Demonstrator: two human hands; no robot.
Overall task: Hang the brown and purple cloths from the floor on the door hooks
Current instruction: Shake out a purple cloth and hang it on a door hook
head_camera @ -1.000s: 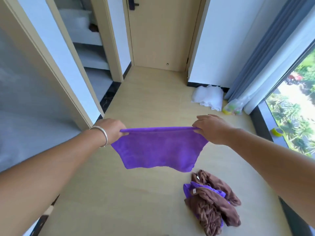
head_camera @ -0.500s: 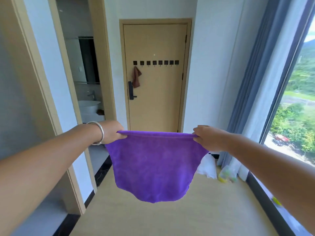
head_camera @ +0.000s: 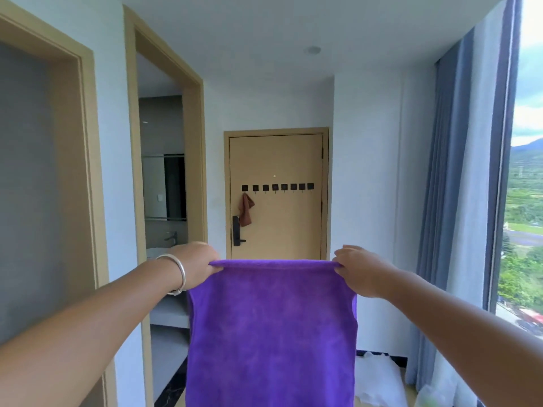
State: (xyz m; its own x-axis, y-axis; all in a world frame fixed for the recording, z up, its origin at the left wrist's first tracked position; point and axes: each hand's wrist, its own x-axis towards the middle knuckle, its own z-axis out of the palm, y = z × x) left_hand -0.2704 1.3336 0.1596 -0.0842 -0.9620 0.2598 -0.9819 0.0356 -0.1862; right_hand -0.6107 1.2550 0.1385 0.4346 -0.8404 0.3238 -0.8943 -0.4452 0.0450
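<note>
A purple cloth [head_camera: 271,330] hangs flat in front of me, stretched by its top edge. My left hand [head_camera: 196,267] pinches its top left corner and my right hand [head_camera: 357,268] pinches its top right corner. Straight ahead at the end of the hall is the tan door [head_camera: 289,218] with a row of several dark square hooks [head_camera: 277,187]. One brown cloth [head_camera: 245,210] hangs from the leftmost hook, above the black door handle [head_camera: 236,235]. The cloths left on the floor are out of view.
An open bathroom doorway [head_camera: 164,218] with a sink is on the left. Blue and white curtains [head_camera: 458,201] and a tall window [head_camera: 526,177] run along the right. A white bag [head_camera: 379,377] lies on the floor at the lower right.
My view has tilted up from the floor to the door. Both hands stay on the purple cloth's top corners, and the cloth now hangs longer and straighter.
</note>
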